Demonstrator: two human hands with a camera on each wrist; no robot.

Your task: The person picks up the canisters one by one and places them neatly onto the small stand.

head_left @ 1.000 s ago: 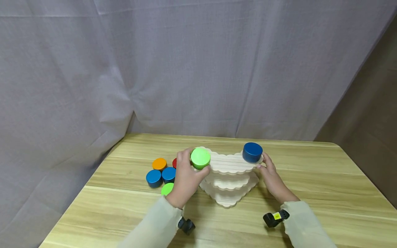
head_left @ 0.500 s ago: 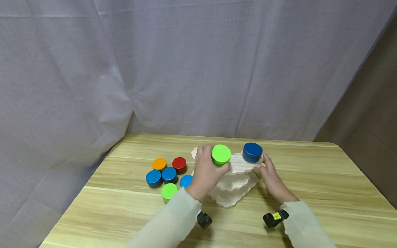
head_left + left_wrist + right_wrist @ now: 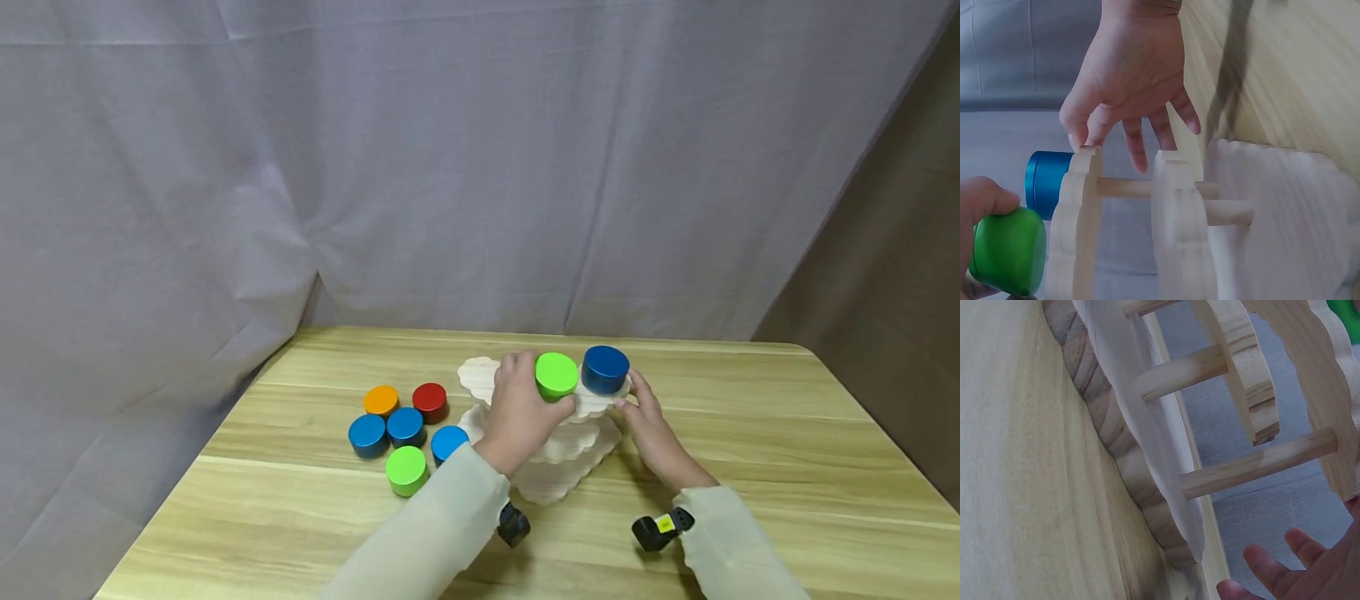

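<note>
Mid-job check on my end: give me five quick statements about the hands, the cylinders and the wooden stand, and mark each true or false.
1. The left hand holds a green cylinder. True.
2. The dark blue cylinder stands on the bottom tier of the wooden stand. False: it stands on the top tier.
3. The right hand grips the red cylinder. False: it holds the end of the top tier; the red cylinder stands on the table.
4. In the head view, the orange cylinder is left of the red cylinder. True.
5. No green cylinder stands on the table. False: a second green cylinder does.
</note>
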